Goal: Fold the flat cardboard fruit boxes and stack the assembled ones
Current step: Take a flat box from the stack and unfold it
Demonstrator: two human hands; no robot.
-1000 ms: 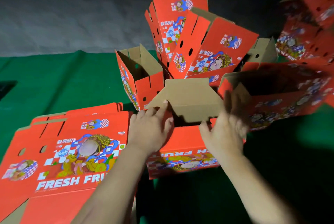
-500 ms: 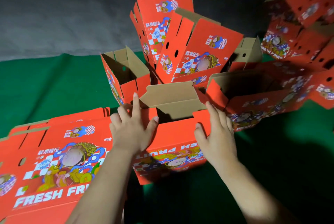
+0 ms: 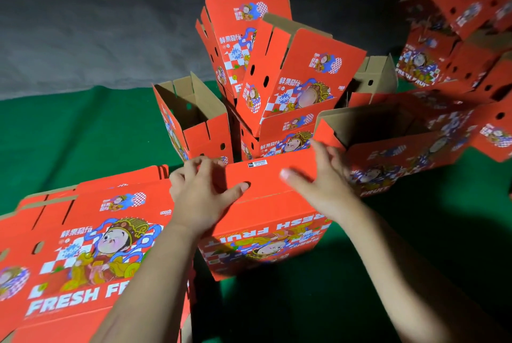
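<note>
A red fruit box (image 3: 266, 234) stands in front of me on the green cloth, its printed side facing me upside down. Its red top flap (image 3: 266, 176) lies folded down flat over the opening. My left hand (image 3: 202, 193) presses on the flap's left part, fingers spread and the thumb near a small hole. My right hand (image 3: 318, 179) presses on the flap's right edge with straight fingers. A pile of flat unfolded boxes (image 3: 77, 243) lies at the lower left.
Several assembled red boxes (image 3: 291, 79) stand and lean in a heap behind the one I hold, more at the right (image 3: 454, 46). An open box (image 3: 194, 121) sits at the left of the heap. Green cloth (image 3: 69, 134) covers the floor.
The brown inner flap that stood open has been folded down, so the red top flap now covers the box. Both hands moved onto that flap.
</note>
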